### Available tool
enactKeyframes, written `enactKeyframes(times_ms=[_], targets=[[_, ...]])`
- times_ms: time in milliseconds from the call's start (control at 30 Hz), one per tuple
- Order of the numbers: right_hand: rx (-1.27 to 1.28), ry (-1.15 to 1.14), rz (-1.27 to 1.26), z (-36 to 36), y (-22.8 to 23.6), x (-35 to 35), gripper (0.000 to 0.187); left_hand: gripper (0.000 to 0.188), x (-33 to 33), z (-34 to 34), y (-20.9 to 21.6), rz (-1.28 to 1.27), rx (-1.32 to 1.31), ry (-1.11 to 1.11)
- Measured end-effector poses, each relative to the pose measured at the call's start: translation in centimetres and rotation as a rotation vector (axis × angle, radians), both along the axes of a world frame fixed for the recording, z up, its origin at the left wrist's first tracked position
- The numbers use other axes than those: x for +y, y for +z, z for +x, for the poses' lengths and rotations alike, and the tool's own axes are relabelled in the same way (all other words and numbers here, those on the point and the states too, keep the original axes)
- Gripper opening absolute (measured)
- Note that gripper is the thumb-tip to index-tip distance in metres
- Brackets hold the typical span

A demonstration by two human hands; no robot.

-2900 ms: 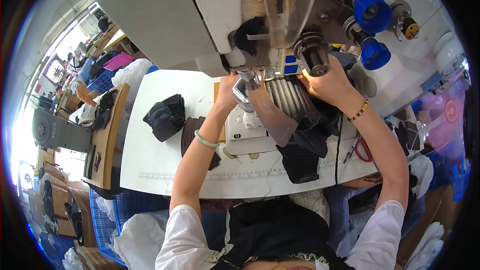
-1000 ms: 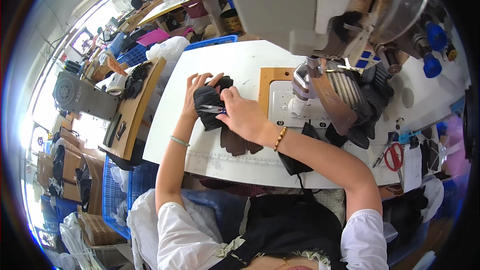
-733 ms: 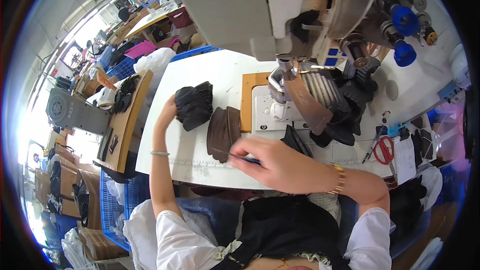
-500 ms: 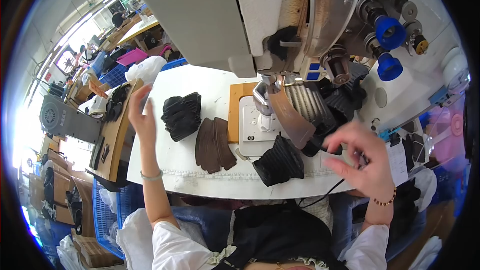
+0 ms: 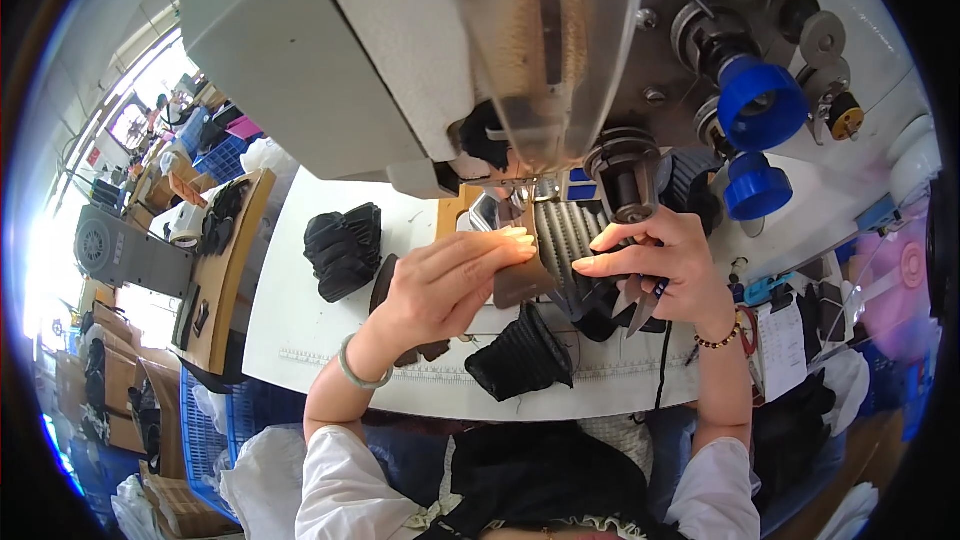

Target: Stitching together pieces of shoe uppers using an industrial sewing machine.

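Note:
My left hand (image 5: 440,285) is closed at the fingertips on a brown curved strip (image 5: 523,283) beneath the sewing machine head (image 5: 300,60). In my right hand (image 5: 672,265) sits a small pair of scissors (image 5: 640,305), its blades pointing down and its handles partly hidden by the fingers. The thumb and forefinger of that hand are apart, close to a bundle of grey and black ribbed pieces (image 5: 572,250). A pleated black bundle (image 5: 522,355) lies just in front. Partly covered by my left hand is a brown stack (image 5: 383,285).
Another black bundle (image 5: 342,250) rests at the left of the white table (image 5: 290,325). Blue knobs (image 5: 760,105) stick out from the machine at upper right. A wooden side table (image 5: 232,280) and a blue basket (image 5: 203,440) stand at left; a paper sheet (image 5: 782,345) lies right.
Both hands have come inward to the machine. My left hand, empty before, has taken hold of the brown strip. The scissors blades now show below my right hand; the view has shifted closer to the machine.

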State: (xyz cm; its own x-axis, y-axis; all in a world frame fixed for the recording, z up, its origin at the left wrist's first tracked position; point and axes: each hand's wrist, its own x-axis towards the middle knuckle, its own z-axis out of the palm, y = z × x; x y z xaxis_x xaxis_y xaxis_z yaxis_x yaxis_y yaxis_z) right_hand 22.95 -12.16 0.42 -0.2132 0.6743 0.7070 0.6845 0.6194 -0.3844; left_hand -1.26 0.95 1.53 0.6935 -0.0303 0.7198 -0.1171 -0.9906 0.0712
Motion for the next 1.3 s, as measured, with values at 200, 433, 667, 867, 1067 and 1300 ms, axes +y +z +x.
enactKeyframes(times_ms=[200, 433, 667, 867, 1067, 1300], targets=[[0.001, -0.025, 0.057, -0.1, -0.4, 0.1, 0.056, 0.038, -2.4, 0.7, -0.8, 0.283, 0.004, 0.106], [-0.190, -0.149, 0.231, -0.8, -0.5, 0.4, 0.053, 0.048, -2.5, 0.7, -0.9, 0.448, 0.007, 0.157], [-0.176, -0.195, 0.229, -1.0, -1.1, 0.5, 0.046, 0.049, -2.1, 0.9, -1.0, 0.465, -0.034, 0.112], [-0.107, -0.139, 0.211, -0.8, -0.9, 0.6, 0.048, 0.031, -2.3, 1.1, -0.5, 0.492, -0.019, 0.118], [-0.108, -0.150, 0.184, -1.3, -1.0, 0.6, 0.048, 0.032, -2.0, 1.1, -0.3, 0.452, -0.043, 0.116], [-0.137, -0.238, 0.238, -1.8, -1.4, 1.1, 0.049, 0.045, -0.9, 1.2, -0.8, 0.343, -0.067, 0.118]])
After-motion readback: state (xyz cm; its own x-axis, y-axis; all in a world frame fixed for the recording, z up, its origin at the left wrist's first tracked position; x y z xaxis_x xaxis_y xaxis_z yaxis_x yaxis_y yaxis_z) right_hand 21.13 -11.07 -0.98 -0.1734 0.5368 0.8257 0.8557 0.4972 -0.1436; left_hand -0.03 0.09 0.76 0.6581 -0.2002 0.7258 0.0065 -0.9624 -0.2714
